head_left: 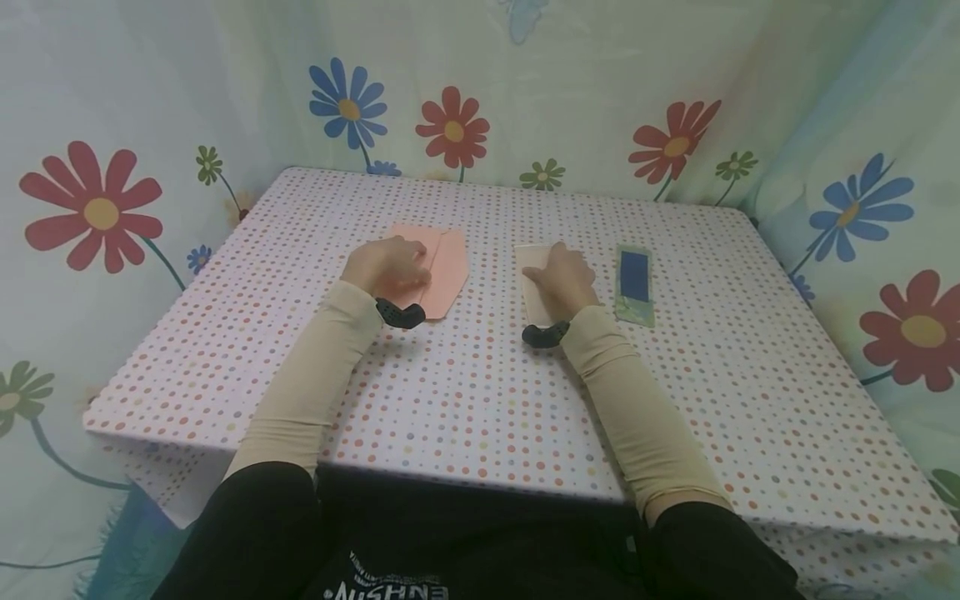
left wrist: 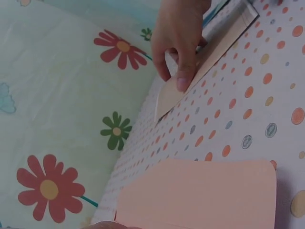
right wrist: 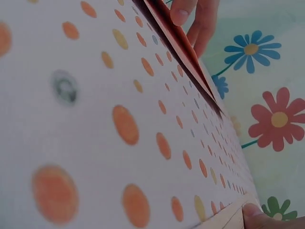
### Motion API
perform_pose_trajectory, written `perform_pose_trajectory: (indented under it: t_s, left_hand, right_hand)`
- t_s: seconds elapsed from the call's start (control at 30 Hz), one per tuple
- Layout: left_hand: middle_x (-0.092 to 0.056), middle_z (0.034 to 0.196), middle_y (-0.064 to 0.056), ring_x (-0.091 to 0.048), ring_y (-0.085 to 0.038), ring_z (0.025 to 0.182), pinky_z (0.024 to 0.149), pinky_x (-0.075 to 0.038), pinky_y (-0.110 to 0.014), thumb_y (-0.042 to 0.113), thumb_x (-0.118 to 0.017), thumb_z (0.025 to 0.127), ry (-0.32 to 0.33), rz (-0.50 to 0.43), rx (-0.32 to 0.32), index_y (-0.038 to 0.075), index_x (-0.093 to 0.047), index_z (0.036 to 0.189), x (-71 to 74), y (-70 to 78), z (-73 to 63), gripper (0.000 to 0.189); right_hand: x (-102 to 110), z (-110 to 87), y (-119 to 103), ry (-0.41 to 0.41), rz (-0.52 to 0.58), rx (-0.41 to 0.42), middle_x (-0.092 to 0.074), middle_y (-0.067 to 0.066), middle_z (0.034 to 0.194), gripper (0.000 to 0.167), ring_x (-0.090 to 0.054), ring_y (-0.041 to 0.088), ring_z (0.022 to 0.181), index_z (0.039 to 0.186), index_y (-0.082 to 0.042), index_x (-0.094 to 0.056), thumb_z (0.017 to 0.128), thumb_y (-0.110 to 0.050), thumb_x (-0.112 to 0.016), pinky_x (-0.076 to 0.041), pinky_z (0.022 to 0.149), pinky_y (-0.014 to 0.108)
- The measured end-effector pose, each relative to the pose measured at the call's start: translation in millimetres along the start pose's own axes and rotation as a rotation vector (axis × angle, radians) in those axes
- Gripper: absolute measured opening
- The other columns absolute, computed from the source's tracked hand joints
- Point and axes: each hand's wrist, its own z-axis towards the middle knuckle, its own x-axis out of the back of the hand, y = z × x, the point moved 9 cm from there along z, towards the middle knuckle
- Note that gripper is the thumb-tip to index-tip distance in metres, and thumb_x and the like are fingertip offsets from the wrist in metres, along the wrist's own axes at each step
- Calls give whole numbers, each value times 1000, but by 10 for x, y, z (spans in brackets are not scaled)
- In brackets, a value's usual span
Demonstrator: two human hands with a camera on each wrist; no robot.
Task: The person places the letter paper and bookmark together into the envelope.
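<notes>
A pink paper envelope (head_left: 450, 275) lies on the table, with a fold line running down it. My left hand (head_left: 390, 262) is over its left part, thumb and fingers spread and slightly bent. Seen from the right wrist, the left fingers (right wrist: 202, 28) are at the envelope's raised edge (right wrist: 190, 59). To the right lies a narrow cream paper piece (head_left: 534, 292), flat and rectangular. My right hand (head_left: 566, 279) holds it, thumb on its face and fingers bent towards its far end. The left wrist view shows this right hand (left wrist: 178, 43) on the cream piece (left wrist: 221, 45).
A slim green packet with a dark blue panel (head_left: 635, 279) lies to the right of the right hand. Under everything is a white cloth with coloured dots (head_left: 450, 400). Flowered curtains (head_left: 585, 100) hang close behind the table and on both sides.
</notes>
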Motion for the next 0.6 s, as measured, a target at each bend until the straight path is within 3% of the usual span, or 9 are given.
perform_pose_trajectory:
  t_s: [0.3,0.47,0.6]
  left_hand:
    - [-23,156,-10,-25,-27,142,114,-25,-49,43,-47,90,-18,-8,-47,25,-22,151,2,35,2,69]
    - [-26,155,-11,-28,-27,140,113,-26,-49,42,-45,91,-10,14,-75,23,-23,151,13,43,15,67]
    - [-21,157,-12,-23,-29,143,114,-23,-51,43,-43,92,-13,19,-77,23,-21,152,16,40,22,66]
  right_hand:
    - [38,59,90,-39,1,-32,-54,20,132,55,-55,38,114,138,-2,-43,95,-36,-52,-44,95,51]
    - [76,76,140,-55,121,-28,-55,19,132,48,-54,37,116,136,-2,-48,96,-28,-52,-45,96,50]
    - [93,98,192,-89,229,-36,-52,21,135,47,-51,36,120,136,-1,-48,95,-24,-53,-44,99,49]
